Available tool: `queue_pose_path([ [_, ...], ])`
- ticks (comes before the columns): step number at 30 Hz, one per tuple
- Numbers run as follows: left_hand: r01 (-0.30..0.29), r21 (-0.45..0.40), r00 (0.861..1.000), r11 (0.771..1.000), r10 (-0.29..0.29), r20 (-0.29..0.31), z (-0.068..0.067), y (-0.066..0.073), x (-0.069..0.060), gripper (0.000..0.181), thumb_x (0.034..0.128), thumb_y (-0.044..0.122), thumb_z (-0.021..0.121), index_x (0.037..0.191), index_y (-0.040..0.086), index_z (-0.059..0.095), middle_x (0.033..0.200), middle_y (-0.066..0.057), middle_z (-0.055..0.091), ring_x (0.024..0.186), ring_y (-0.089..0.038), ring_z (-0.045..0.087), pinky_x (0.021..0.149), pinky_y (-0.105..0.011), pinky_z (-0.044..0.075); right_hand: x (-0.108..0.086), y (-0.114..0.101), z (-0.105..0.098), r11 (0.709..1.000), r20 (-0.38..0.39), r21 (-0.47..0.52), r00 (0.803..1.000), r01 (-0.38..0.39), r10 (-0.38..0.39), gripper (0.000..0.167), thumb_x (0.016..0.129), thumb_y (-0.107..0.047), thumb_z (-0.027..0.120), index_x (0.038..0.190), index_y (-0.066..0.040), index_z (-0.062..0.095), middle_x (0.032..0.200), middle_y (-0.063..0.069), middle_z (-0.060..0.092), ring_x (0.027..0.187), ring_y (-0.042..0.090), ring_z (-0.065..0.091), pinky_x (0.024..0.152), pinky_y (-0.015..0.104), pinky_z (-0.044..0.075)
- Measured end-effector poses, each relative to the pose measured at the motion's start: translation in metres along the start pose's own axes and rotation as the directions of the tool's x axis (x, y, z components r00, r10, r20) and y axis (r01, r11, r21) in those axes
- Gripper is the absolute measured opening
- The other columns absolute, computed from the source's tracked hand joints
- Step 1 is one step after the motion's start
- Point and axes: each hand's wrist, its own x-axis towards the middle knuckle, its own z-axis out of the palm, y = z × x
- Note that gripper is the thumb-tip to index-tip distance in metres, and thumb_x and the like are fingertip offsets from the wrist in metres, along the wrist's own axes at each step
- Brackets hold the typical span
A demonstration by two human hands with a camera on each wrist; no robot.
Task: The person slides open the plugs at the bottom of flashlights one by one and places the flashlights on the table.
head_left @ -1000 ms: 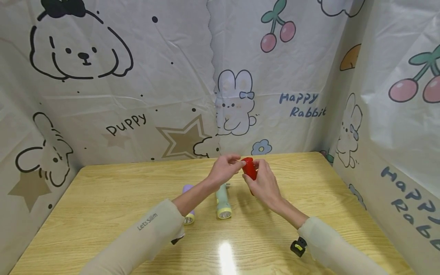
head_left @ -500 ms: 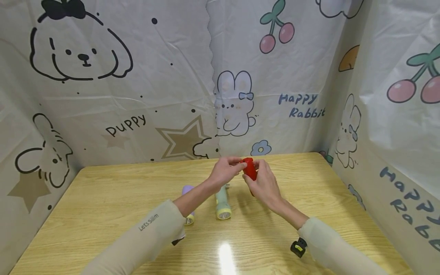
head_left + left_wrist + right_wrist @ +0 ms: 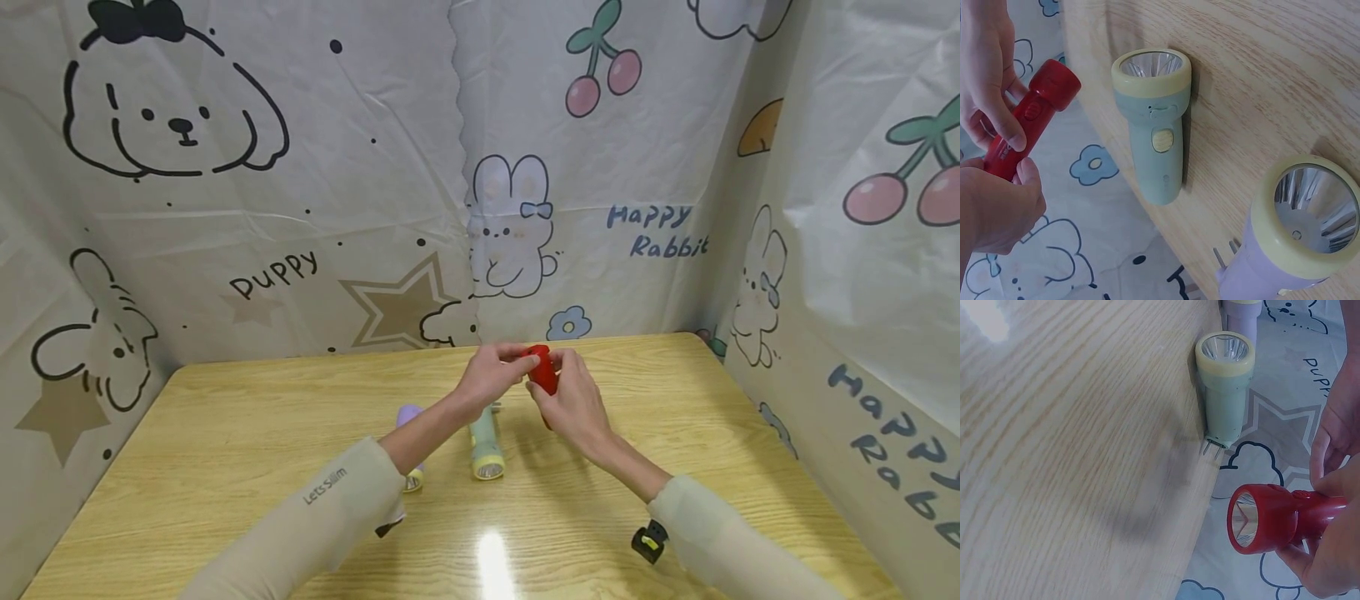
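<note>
Both hands hold a red flashlight point(image 3: 542, 371) above the far part of the table. At its tail end, the left hand point(image 3: 491, 377) pinches it with thumb and fingers. The right hand point(image 3: 576, 404) grips the body, its thumb lying along the barrel near the switch in the left wrist view. The flashlight's head tilts down toward the table, and its reflector shows in the right wrist view. Below the hands lies a pale green flashlight point(image 3: 486, 446) with a yellow rim. Left of that, partly behind the left forearm, is a purple flashlight point(image 3: 411, 414).
The wooden table point(image 3: 262, 450) ends at a patterned cloth backdrop point(image 3: 300, 225), which also rises at the sides. Metal plug prongs point(image 3: 1211, 449) stick out of the green flashlight's tail. A small black device point(image 3: 649, 542) hangs by the right sleeve.
Both hands keep their hold on the red flashlight, which has shifted very slightly left and down. The green and purple flashlights stay in place.
</note>
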Motion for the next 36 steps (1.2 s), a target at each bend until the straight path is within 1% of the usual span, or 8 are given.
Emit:
queue_pose_path([
  [7,-0.01,-0.006,1.0,1.0,0.01,-0.002,-0.0007,0.0035,-0.0019,0.037,0.0965,0.022,0.066,0.125,-0.002,0.066,0.116,-0.012,0.066,0.104,-0.025,0.062,0.094,-0.039,0.053,0.0008,-0.0001,-0.0005,1.0,-0.004,0.0,1.0,0.008,-0.008,0.044,0.089,-0.016,0.075,0.122,0.001,0.051,0.108,0.015,0.057,0.093,0.029,0.06,0.073,0.04,0.058],
  [14,0.005,0.015,1.0,1.0,-0.005,-0.01,-0.0011,0.0038,-0.0018,0.036,0.0964,0.023,0.067,0.124,-0.001,0.067,0.117,-0.01,0.067,0.103,-0.025,0.062,0.092,-0.04,0.053,0.0005,-0.0002,0.0002,1.0,-0.004,0.003,1.0,0.01,-0.01,0.044,0.089,-0.015,0.075,0.122,0.001,0.051,0.108,0.015,0.057,0.093,0.029,0.06,0.074,0.041,0.058],
  [19,0.002,0.022,1.0,1.0,-0.001,-0.017,-0.0014,0.0028,0.0,0.034,0.0965,0.022,0.067,0.122,-0.001,0.068,0.115,-0.009,0.066,0.103,-0.025,0.062,0.092,-0.037,0.053,0.001,-0.0008,0.0001,1.0,-0.005,0.006,1.0,0.019,-0.019,0.044,0.089,-0.016,0.075,0.122,0.001,0.05,0.108,0.016,0.057,0.094,0.03,0.06,0.075,0.041,0.058],
  [26,-0.002,0.043,1.0,0.999,0.002,-0.012,-0.0036,0.0012,0.0004,0.033,0.0965,0.023,0.067,0.121,0.001,0.068,0.113,-0.008,0.066,0.102,-0.025,0.063,0.092,-0.041,0.052,-0.0006,-0.0025,0.0002,0.999,-0.011,0.013,0.999,0.032,-0.032,0.046,0.088,-0.013,0.076,0.122,0.001,0.049,0.109,0.017,0.057,0.094,0.031,0.06,0.075,0.043,0.058],
  [28,0.002,0.046,1.0,0.999,-0.002,-0.016,-0.0035,0.0019,0.0,0.033,0.0962,0.024,0.067,0.12,0.001,0.069,0.113,-0.008,0.066,0.101,-0.025,0.063,0.091,-0.04,0.052,-0.0009,-0.0028,0.0001,0.999,-0.016,0.013,0.999,0.038,-0.038,0.047,0.088,-0.013,0.077,0.123,0.002,0.049,0.11,0.017,0.057,0.094,0.031,0.06,0.076,0.043,0.058],
  [32,0.013,0.035,1.0,0.999,-0.012,-0.017,-0.0029,0.0029,-0.001,0.033,0.0957,0.023,0.068,0.12,0.001,0.069,0.114,-0.008,0.066,0.102,-0.026,0.063,0.092,-0.041,0.052,-0.0014,-0.0021,0.0,0.999,-0.02,0.011,0.999,0.049,-0.049,0.048,0.087,-0.013,0.078,0.123,0.002,0.049,0.11,0.017,0.057,0.094,0.032,0.06,0.076,0.043,0.058],
  [36,0.021,0.026,1.0,0.999,-0.021,-0.014,-0.0024,0.0037,-0.0018,0.033,0.0952,0.023,0.068,0.12,0.001,0.069,0.114,-0.008,0.066,0.102,-0.025,0.063,0.091,-0.039,0.053,-0.0021,-0.0011,-0.0002,0.998,-0.023,0.013,0.998,0.054,-0.054,0.047,0.088,-0.013,0.077,0.123,0.002,0.05,0.109,0.017,0.057,0.093,0.031,0.06,0.075,0.043,0.058],
])
